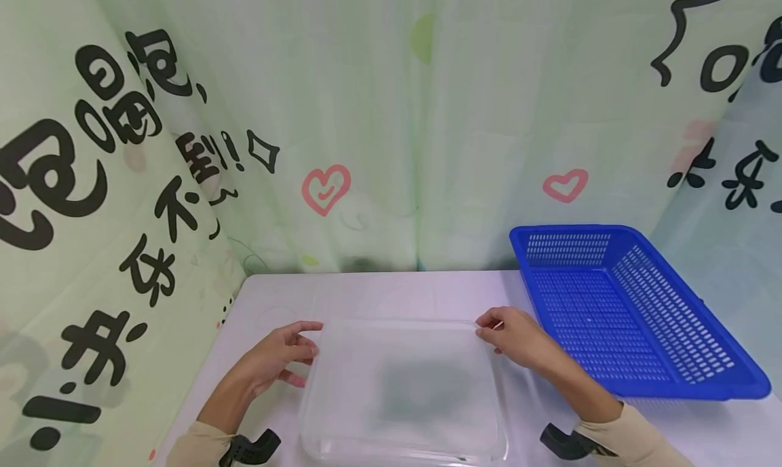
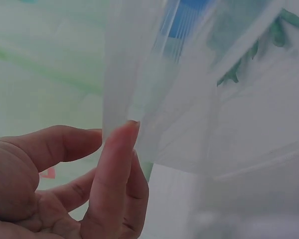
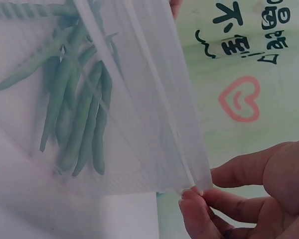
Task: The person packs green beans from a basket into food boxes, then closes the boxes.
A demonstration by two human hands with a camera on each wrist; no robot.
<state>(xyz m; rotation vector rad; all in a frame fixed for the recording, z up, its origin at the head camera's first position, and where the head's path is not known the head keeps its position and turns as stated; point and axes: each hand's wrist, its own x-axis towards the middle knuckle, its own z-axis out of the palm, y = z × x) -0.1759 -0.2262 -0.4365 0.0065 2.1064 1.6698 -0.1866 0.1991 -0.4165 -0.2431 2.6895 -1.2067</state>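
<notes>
A translucent plastic zip bag (image 1: 403,351) stretches between the two hands, over a clear rectangular tray (image 1: 403,446) with rounded corners. My left hand (image 1: 275,358) pinches the bag's upper left corner between thumb and fingers. At the upper right corner, my right hand (image 1: 516,334) pinches the plastic with its fingertips, beside the zip strip (image 3: 162,94). Several green beans (image 3: 84,119) show blurred through the plastic. In the left wrist view a few beans (image 2: 279,32) appear at the upper right. Whether they lie inside the bag or behind it, I cannot tell.
To the right, a blue plastic basket (image 1: 611,318) with slotted walls stands on the white table (image 1: 275,297). Printed curtains (image 1: 379,114) hang behind the table and along both sides.
</notes>
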